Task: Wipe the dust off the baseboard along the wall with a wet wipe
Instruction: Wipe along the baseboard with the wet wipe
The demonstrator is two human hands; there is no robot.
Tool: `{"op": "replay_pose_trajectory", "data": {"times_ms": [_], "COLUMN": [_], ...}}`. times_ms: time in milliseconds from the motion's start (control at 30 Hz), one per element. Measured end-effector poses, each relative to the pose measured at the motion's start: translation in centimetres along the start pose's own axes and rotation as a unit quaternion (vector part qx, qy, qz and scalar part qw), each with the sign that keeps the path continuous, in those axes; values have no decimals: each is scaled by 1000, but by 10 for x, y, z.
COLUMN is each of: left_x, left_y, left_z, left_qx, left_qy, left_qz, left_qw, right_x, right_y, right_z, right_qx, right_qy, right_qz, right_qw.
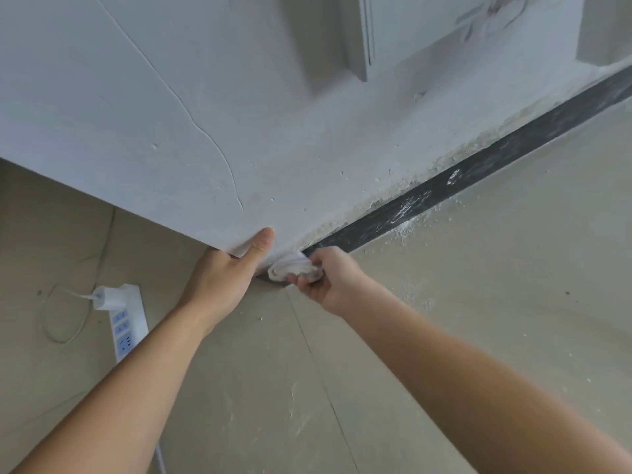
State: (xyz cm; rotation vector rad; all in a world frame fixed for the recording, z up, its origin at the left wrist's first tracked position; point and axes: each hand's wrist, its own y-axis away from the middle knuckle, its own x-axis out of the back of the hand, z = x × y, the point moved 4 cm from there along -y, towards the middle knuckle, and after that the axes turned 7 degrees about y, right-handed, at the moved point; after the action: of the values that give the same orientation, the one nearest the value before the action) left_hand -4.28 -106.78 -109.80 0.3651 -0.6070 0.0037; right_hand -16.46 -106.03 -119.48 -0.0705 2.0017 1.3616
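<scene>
A dark baseboard runs along the foot of the white wall from the wall's corner up to the right, with white dust smears and flaking paint along it. My right hand grips a crumpled white wet wipe and holds it against the baseboard's near end at the corner. My left hand holds the wall's corner edge, thumb flat on the wall face, its fingers hidden round the corner.
A white power strip with a plugged-in charger and a looping cable lies on the beige tiled floor to the left. White dust specks litter the floor beside the baseboard. A white door frame stands further along the wall.
</scene>
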Motion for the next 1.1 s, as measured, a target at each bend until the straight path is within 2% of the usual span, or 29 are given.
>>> {"op": "replay_pose_trajectory", "data": {"times_ms": [100, 200, 267, 367, 433, 600, 700, 800, 867, 967, 1033, 1067, 1100], "left_x": [0, -1, -2, 0, 1, 0, -2, -3, -10, -31, -38, -42, -42], "left_y": [1, 3, 4, 1, 1, -2, -2, 4, 12, 28, 37, 41, 44], "left_z": [0, 3, 5, 4, 2, 2, -2, 0, 3, 0, -4, -7, -6], "left_qx": [7, 9, 8, 7, 6, -15, -4, 19, 38, 54, 70, 92, 106], "left_qy": [-6, -8, -15, -21, -10, -31, -50, -88, -91, -38, -113, -203, -317], "left_qz": [10, -1, -7, 2, 8, 0, 10, 30, 41, 23, 20, 6, -5], "left_qw": [1000, 1000, 1000, 1000, 1000, 999, 999, 996, 994, 998, 991, 975, 942], "right_x": [26, 54, 57, 19, -6, -8, 21, 50, 73, 104, 106, 101, 96], "right_y": [20, 21, 7, -14, -26, -38, -29, -16, -6, 12, 23, 23, 21], "right_z": [-14, -6, 13, 52, 68, 43, 10, -23, -36, -44, -41, -35, -25], "right_qx": [48, 102, 86, 11, -23, -6, 28, 65, 104, 179, 187, 169, 144], "right_qy": [-101, -243, -199, 11, 64, 25, 14, -20, -70, -223, -240, -209, -164], "right_qz": [-11, 57, 89, 35, 7, 17, 70, 84, 107, 116, 110, 111, 116], "right_qw": [994, 963, 972, 999, 998, 1000, 997, 994, 986, 951, 946, 957, 969]}}
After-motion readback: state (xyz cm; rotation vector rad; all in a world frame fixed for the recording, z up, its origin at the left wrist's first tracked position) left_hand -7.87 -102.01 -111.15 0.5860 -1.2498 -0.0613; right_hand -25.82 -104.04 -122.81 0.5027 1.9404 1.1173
